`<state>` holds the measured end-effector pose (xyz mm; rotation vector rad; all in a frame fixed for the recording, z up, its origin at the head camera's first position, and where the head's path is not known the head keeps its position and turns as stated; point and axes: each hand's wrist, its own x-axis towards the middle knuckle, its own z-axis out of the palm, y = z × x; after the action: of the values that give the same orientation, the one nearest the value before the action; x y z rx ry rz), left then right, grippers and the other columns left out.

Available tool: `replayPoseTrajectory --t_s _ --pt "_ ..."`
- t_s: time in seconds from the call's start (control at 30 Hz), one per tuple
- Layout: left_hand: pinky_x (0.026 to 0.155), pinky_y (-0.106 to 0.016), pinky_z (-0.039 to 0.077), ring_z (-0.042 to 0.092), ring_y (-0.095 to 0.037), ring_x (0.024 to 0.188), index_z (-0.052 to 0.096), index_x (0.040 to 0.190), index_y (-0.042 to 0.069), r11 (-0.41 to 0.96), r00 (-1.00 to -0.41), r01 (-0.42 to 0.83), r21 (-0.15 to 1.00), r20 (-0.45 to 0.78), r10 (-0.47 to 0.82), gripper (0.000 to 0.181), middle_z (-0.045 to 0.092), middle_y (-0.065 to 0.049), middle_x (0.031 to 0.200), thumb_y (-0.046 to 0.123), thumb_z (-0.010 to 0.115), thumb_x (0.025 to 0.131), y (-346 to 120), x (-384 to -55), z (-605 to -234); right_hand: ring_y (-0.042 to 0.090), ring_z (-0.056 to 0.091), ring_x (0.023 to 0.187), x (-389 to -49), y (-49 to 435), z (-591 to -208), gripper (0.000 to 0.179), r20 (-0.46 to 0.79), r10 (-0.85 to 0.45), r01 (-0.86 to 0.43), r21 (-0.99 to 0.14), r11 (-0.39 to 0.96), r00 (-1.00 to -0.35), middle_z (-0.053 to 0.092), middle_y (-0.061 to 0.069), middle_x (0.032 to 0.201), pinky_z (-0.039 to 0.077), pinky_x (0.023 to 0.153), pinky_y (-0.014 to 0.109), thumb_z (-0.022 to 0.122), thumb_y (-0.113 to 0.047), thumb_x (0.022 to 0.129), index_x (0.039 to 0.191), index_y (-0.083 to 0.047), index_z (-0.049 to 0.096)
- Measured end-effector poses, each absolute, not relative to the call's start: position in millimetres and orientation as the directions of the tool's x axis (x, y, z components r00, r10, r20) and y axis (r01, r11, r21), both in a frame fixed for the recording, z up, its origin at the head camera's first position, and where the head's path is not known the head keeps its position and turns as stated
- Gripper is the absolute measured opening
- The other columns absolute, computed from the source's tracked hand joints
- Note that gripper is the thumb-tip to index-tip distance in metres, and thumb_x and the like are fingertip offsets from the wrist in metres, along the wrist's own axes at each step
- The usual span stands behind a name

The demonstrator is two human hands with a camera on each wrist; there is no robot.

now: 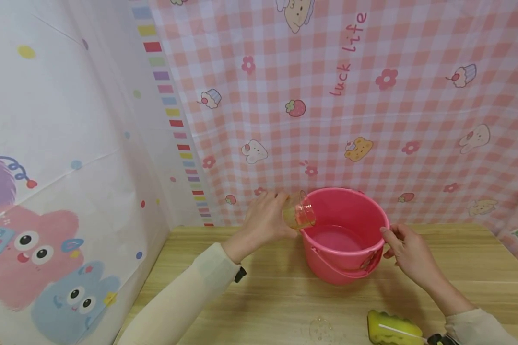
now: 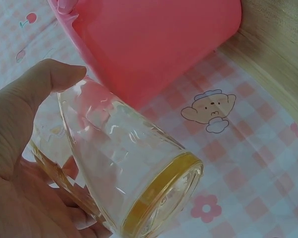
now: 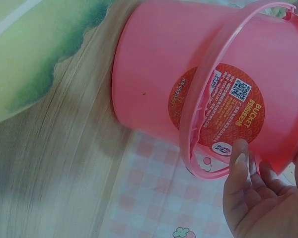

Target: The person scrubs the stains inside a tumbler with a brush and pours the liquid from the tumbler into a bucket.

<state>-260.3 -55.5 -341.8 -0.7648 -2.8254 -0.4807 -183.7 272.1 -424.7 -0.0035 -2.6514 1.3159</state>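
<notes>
My left hand (image 1: 263, 215) holds a clear, amber-tinted glass mug (image 1: 299, 213) by its handle side, thumb near the rim. The mug is tipped sideways, its mouth over the left rim of a pink plastic bucket (image 1: 343, 266). In the left wrist view the mug (image 2: 124, 153) shows a gold band round its base. A shallow layer of water (image 1: 334, 237) lies inside the bucket, which stands upright on the wooden table. With my right hand (image 1: 412, 254) I grip the bucket's right rim. The right wrist view shows the bucket's lowered handle (image 3: 203, 84) and a round red label (image 3: 238, 106).
A yellow-green sponge (image 1: 393, 328) with a wavy edge lies on the wooden table (image 1: 267, 306) near my right forearm. Close by is a small wet patch (image 1: 321, 330). A pink checked cloth (image 1: 276, 139) hangs right behind the bucket, and a printed white sheet (image 1: 103, 191) hangs at the left.
</notes>
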Motion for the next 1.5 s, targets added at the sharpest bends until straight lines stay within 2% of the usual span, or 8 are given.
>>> replayPoseTrajectory --t_s 0.63,1.5 --pt "0.107 -0.052 0.049 0.056 -0.028 0.127 0.060 0.137 0.011 0.814 -0.849 0.521 0.258 0.257 0.463 0.088 0.061 -0.009 0.139 0.049 0.098 0.067 -55.4 -260.9 -342.7 0.019 0.068 0.073 -183.0 271.3 -424.9 0.045 0.157 0.086 -0.074 -0.793 0.604 -0.984 0.071 0.022 0.107 0.055 0.054 0.032 0.048 -0.038 0.112 0.119 0.006 0.058" --pt "0.105 -0.049 0.050 0.057 -0.027 0.123 0.061 0.134 0.012 0.809 -0.844 0.529 0.257 0.255 0.471 0.084 0.063 -0.008 0.135 0.047 0.098 0.067 -54.4 -260.0 -340.5 0.020 0.068 0.075 -183.8 272.3 -425.4 0.047 0.135 0.090 -0.054 -0.797 0.602 -0.987 0.071 0.021 0.108 0.056 0.055 0.032 0.048 -0.040 0.112 0.120 0.005 0.058"
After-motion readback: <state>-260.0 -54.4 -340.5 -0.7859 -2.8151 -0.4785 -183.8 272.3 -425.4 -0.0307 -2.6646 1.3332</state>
